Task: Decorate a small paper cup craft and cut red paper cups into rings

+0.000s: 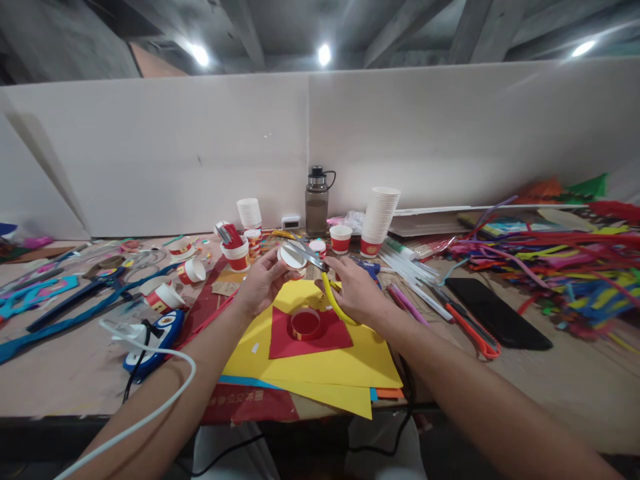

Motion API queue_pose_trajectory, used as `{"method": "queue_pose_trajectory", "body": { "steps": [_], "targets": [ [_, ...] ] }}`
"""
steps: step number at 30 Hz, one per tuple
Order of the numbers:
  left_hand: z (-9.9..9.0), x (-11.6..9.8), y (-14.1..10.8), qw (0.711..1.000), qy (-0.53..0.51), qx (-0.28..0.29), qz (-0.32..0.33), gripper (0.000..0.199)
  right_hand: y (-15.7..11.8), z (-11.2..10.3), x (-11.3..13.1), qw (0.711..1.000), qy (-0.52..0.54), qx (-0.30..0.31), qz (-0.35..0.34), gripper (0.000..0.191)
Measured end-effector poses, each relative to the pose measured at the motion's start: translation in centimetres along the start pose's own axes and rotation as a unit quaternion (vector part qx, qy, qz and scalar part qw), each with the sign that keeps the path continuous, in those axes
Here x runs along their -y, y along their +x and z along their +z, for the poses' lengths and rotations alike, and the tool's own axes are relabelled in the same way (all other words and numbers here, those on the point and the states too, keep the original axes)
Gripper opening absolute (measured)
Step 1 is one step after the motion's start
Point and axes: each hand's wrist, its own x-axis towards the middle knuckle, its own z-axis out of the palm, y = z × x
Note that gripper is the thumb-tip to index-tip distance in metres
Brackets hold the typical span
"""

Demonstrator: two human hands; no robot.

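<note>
My left hand [264, 281] grips a cut-down paper cup [290, 262], its white round side facing up. In my right hand [356, 285] is a pair of scissors [330, 293] with yellow handles. The metal blades lie across the cup piece at its right side; whether they are biting into it I cannot tell. Below both hands a red ring cut from a cup [305, 335] rests on a red paper sheet [283, 347]. That sheet lies on yellow paper [250, 360]. Some of my right fingers are hidden behind the handles.
Stacked white cups [380, 213], a red-and-white cup [341, 240] and a bottle [317, 207] stand at the back. To the right lie a black phone [493, 310], an orange-handled cutter [473, 330] and colourful pipe cleaners [565, 267]. A blue power strip [167, 333] with cables sits left.
</note>
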Motion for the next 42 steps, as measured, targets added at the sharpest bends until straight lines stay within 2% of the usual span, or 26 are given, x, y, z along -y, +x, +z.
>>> {"method": "queue_pose_trajectory", "body": {
  "steps": [8,18,27,35,42],
  "targets": [
    [0.3,-0.2,-0.1,1.000,0.004,0.013,-0.001,0.046,-0.2,-0.1,-0.3,1.000,0.007,0.005,-0.020,0.045],
    [-0.6,-0.5,0.0,0.999,0.002,0.042,-0.006,0.047,-0.1,-0.2,-0.4,0.999,-0.018,0.003,-0.029,0.047],
    [-0.8,-0.6,0.2,0.999,-0.031,0.032,0.017,0.045,-0.1,-0.3,-0.2,0.999,-0.021,0.010,-0.023,0.045],
    [-0.1,-0.3,-0.2,0.998,-0.016,0.051,-0.013,0.047,0.0,0.2,-0.7,0.999,0.001,0.004,-0.033,0.049],
    [-0.6,-0.6,-0.1,0.998,-0.017,0.059,-0.019,0.049,-0.1,0.1,-0.9,0.999,-0.019,0.007,-0.045,0.048]
  ]
}}
